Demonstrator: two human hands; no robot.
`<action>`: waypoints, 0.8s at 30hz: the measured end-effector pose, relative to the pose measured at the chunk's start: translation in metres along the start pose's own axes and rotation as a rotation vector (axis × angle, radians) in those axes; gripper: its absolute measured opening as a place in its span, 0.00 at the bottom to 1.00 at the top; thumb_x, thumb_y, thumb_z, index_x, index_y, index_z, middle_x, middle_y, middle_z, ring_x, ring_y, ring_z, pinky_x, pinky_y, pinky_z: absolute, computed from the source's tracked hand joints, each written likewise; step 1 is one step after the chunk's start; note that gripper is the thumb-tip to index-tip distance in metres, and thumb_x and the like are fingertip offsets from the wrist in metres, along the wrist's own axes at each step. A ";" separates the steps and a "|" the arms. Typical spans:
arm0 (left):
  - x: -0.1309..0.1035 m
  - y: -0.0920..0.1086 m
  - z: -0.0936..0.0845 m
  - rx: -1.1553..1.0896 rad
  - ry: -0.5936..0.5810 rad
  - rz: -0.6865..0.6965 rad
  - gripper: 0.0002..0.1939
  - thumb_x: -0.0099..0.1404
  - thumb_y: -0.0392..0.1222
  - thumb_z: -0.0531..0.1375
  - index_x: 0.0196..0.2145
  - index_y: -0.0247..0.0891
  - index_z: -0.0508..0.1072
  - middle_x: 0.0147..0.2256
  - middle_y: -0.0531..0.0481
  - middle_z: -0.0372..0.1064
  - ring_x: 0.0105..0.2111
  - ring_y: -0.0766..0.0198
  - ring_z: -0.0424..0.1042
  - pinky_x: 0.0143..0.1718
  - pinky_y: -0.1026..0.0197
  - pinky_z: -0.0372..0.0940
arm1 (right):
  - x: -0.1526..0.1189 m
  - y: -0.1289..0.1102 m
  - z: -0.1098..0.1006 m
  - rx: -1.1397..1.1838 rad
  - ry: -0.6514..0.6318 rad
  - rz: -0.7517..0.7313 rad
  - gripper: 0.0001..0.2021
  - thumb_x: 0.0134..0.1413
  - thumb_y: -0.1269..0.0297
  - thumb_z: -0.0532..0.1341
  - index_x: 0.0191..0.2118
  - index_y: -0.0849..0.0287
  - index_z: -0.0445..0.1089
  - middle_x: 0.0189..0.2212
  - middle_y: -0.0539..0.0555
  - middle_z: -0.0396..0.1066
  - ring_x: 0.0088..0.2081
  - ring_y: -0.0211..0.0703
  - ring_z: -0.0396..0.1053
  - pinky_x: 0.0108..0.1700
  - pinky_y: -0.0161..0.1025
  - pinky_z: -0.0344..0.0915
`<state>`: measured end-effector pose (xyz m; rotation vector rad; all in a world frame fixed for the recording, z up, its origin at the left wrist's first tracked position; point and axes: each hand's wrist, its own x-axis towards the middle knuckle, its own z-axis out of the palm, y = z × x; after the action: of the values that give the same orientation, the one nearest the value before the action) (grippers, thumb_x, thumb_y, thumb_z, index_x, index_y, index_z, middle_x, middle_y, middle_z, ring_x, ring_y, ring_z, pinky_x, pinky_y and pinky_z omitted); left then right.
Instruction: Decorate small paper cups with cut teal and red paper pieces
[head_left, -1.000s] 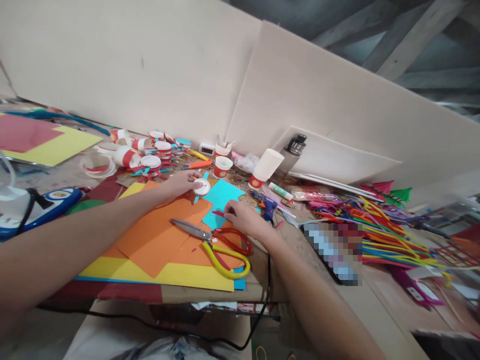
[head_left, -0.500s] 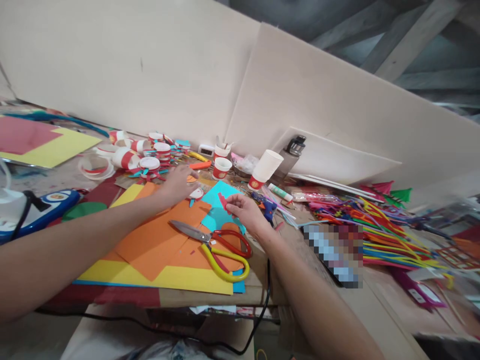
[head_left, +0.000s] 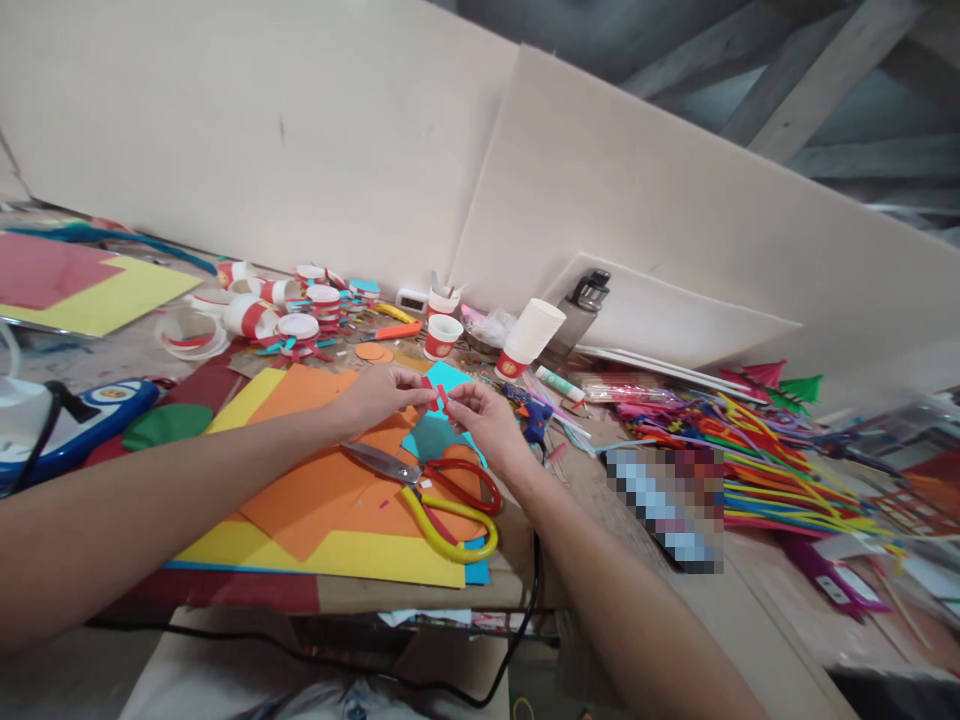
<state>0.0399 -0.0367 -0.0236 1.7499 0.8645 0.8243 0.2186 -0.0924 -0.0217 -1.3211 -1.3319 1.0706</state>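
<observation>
My left hand (head_left: 386,395) and my right hand (head_left: 486,415) meet over the blue paper (head_left: 437,437), fingertips nearly touching. Each has its thumb and fingers pinched on red paper (head_left: 442,397); I cannot tell whether it is one piece or two. Below them lie large scissors (head_left: 411,475) with one red and one yellow handle, blades apart, on orange paper (head_left: 300,505). Yellow paper (head_left: 375,562) is underneath. Orange paper circles (head_left: 373,352) lie beyond my left hand.
Paper cups (head_left: 444,337) and a taller stack of cups (head_left: 532,335) stand at the back. Small cup crafts (head_left: 298,333) cluster to the left. A glue gun (head_left: 537,420), a glue stick (head_left: 559,384) and many coloured pipe cleaners (head_left: 787,490) are on the right. A black cable (head_left: 517,650) hangs over the front edge.
My left hand has come right and down from near the orange circles, closing on red paper beside my right hand. My right hand stays almost in place, still pinching red paper.
</observation>
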 end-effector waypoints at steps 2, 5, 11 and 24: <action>0.001 -0.002 -0.002 -0.029 0.007 -0.022 0.16 0.56 0.53 0.62 0.27 0.36 0.77 0.25 0.50 0.74 0.26 0.67 0.68 0.30 0.64 0.61 | -0.001 -0.001 -0.001 0.025 0.011 0.023 0.13 0.40 0.59 0.65 0.32 0.58 0.63 0.22 0.44 0.67 0.23 0.32 0.63 0.26 0.32 0.62; 0.002 -0.004 -0.002 -0.072 0.032 -0.037 0.15 0.56 0.52 0.63 0.31 0.36 0.75 0.25 0.48 0.75 0.25 0.66 0.70 0.27 0.64 0.62 | -0.004 -0.004 -0.001 0.047 -0.033 0.064 0.13 0.40 0.60 0.65 0.33 0.57 0.63 0.20 0.42 0.66 0.20 0.30 0.62 0.23 0.31 0.59; 0.000 -0.003 0.002 0.042 -0.008 0.035 0.11 0.57 0.47 0.61 0.33 0.36 0.75 0.24 0.52 0.73 0.25 0.66 0.71 0.30 0.64 0.65 | -0.008 -0.010 0.004 0.135 -0.152 0.232 0.18 0.38 0.58 0.68 0.34 0.57 0.62 0.17 0.42 0.66 0.17 0.29 0.60 0.19 0.28 0.55; -0.003 -0.003 0.005 0.021 -0.170 -0.020 0.17 0.62 0.53 0.56 0.35 0.36 0.76 0.27 0.50 0.74 0.26 0.66 0.70 0.28 0.65 0.63 | -0.007 -0.019 -0.007 0.447 -0.214 0.372 0.17 0.38 0.67 0.70 0.34 0.60 0.64 0.20 0.44 0.66 0.19 0.26 0.59 0.20 0.25 0.56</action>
<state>0.0416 -0.0411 -0.0279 1.7984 0.7783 0.6451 0.2216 -0.1008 -0.0019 -1.1566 -0.9300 1.6943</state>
